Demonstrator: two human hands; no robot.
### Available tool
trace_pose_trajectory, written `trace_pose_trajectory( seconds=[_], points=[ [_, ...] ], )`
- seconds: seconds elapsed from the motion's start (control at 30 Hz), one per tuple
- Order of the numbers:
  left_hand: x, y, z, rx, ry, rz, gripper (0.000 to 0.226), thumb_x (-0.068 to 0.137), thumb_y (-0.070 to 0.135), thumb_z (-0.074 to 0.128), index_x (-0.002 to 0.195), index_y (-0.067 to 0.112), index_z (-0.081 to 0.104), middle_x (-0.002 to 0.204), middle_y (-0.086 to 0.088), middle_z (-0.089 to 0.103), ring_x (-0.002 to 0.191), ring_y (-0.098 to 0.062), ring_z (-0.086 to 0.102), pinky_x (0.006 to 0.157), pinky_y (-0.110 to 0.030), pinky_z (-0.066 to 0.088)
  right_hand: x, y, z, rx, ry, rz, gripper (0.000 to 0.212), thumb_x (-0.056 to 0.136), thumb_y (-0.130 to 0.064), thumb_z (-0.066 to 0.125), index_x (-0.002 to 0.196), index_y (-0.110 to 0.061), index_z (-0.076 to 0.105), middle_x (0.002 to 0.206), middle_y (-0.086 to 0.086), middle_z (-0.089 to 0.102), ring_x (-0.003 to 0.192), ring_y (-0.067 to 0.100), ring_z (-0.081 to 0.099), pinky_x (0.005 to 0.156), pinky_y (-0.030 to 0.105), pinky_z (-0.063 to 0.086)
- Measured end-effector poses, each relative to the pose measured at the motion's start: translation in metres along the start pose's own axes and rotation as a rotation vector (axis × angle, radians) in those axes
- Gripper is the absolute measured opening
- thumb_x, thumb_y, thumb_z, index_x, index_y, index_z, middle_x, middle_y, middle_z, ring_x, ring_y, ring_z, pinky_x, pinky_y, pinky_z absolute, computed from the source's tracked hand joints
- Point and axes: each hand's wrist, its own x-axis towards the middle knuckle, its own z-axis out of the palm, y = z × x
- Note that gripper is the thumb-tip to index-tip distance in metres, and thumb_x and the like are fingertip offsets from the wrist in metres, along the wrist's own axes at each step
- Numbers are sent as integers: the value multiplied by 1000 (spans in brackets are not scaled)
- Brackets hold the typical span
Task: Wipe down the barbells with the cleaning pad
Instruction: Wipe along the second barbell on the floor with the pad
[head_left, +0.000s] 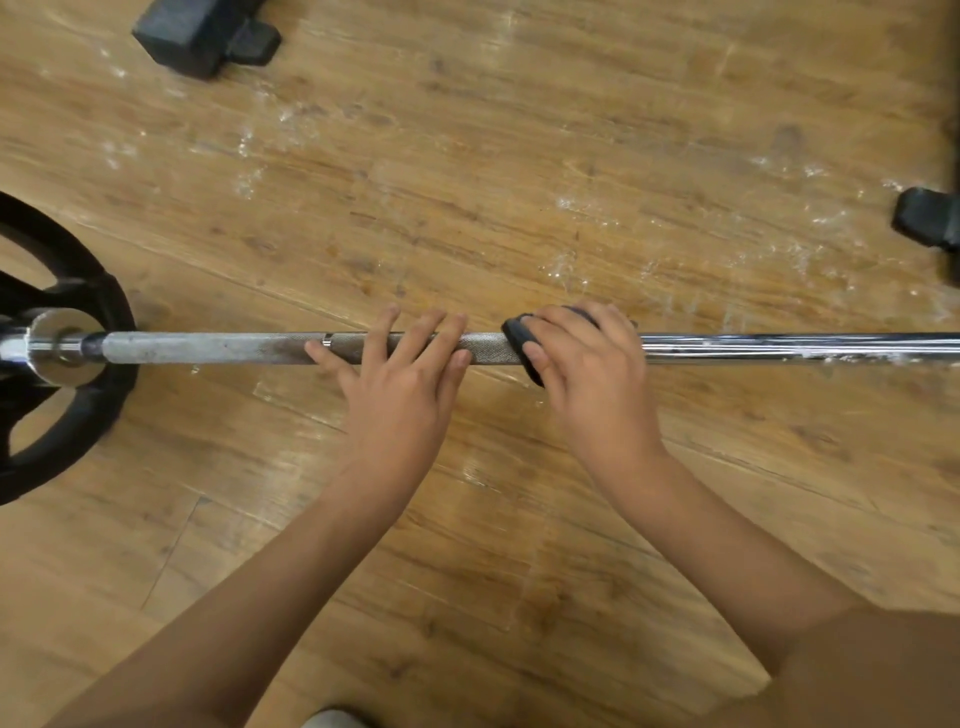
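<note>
A: Fingers (427, 332) of left hand (402, 384)?
B: Spread, straight, flat across barbell (208, 347) knurl.
A: Right hand (592, 364)?
B: Curled over dark cleaning pad (517, 332), which wraps the bar just beside left hand. Bar runs over wood floor (519, 156), black plate (78, 415) on one end.

Wooden floor (467, 156) lies open on both sides of the barbell (208, 347), whose left end a weight plate (78, 415) blocks, with a black block (192, 36) well beyond its left part and a second block (930, 218) beyond its right.
</note>
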Motion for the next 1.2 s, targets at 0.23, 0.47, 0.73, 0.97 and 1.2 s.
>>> trace_pose_trajectory(
  seconds=[0.23, 0.47, 0.73, 0.97, 1.2],
  points=[
    [-6, 1, -4, -19, 1, 0, 40, 107, 47, 37, 137, 34, 60, 136, 16, 60, 140, -25, 45, 101, -87, 3, -10, 1, -15, -26, -64, -65, 28, 101, -22, 57, 122, -12, 72, 125, 1, 70, 123, 32, 57, 111, 49, 40],
    [-23, -2, -3, 48, -8, 65, 45, 108, 40, 36, 147, 24, 52, 145, 8, 57, 145, -27, 42, 101, -89, 8, 4, -17, -14, -1, -254, -62, 31, 105, -29, 47, 119, -17, 72, 120, -1, 71, 110, 29, 61, 100, 40, 45],
    [-34, -27, -25, 151, -153, 15, 58, 106, 48, 32, 151, 14, 44, 152, -4, 51, 146, -24, 40, 106, -84, 17, -4, -26, -11, -30, -312, -44, 35, 106, -32, 40, 115, -16, 70, 113, 0, 71, 108, 31, 60, 97, 47, 47],
    [-52, -23, -25, 144, -110, 20, 55, 103, 43, 40, 151, 15, 46, 145, -2, 56, 141, -24, 46, 107, -83, 17, -34, -26, -24, 27, -253, -137, 32, 102, -28, 48, 125, -16, 68, 127, 1, 66, 115, 32, 58, 101, 51, 46],
    [-74, -22, -19, 119, -47, 22, 54, 103, 40, 42, 153, 17, 43, 153, -3, 50, 146, -24, 40, 106, -84, 12, -38, -27, -2, 36, -178, -283, 31, 100, -20, 56, 127, -11, 69, 131, 6, 68, 120, 33, 61, 111, 48, 41]
  ],
)
